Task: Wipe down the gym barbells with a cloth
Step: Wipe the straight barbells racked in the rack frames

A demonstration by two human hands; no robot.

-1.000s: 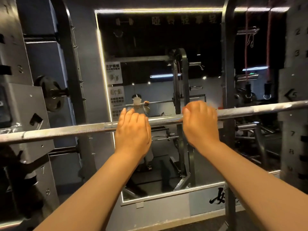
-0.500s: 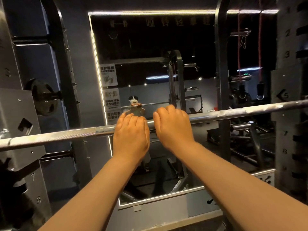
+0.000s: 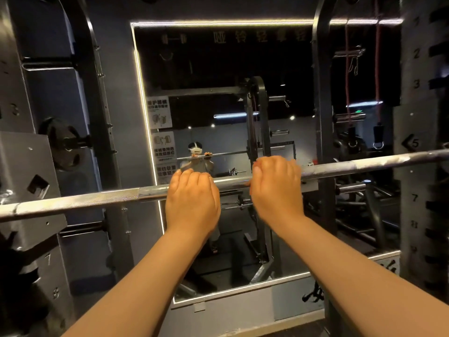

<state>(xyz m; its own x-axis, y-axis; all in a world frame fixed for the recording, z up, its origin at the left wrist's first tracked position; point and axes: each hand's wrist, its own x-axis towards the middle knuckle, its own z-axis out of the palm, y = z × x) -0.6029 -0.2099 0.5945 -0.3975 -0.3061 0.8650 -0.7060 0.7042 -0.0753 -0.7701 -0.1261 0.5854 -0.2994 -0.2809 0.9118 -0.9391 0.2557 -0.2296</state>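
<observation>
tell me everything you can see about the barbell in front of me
The barbell is a long bare bar that looks like steel, silvery and scuffed, knurled left of the left hand and smoother to the right. It spans the view, rising slightly rightward, with its ends out of frame. Both hands curl over its middle, the right hand beside the left. No cloth shows.

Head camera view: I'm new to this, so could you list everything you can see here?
barbell: one, silver, crosswise on the rack
mirror: one, light-edged, on the wall behind
uprights: two, dark, either side of the mirror
plate: one, black, on a peg at left
posters: two, white, at the mirror's left edge
straps: two, red, hanging upper right
cloth: none seen
left hand: one, bare, curled over the barbell's middle
right hand: one, bare, curled over the barbell, apart from the left
</observation>
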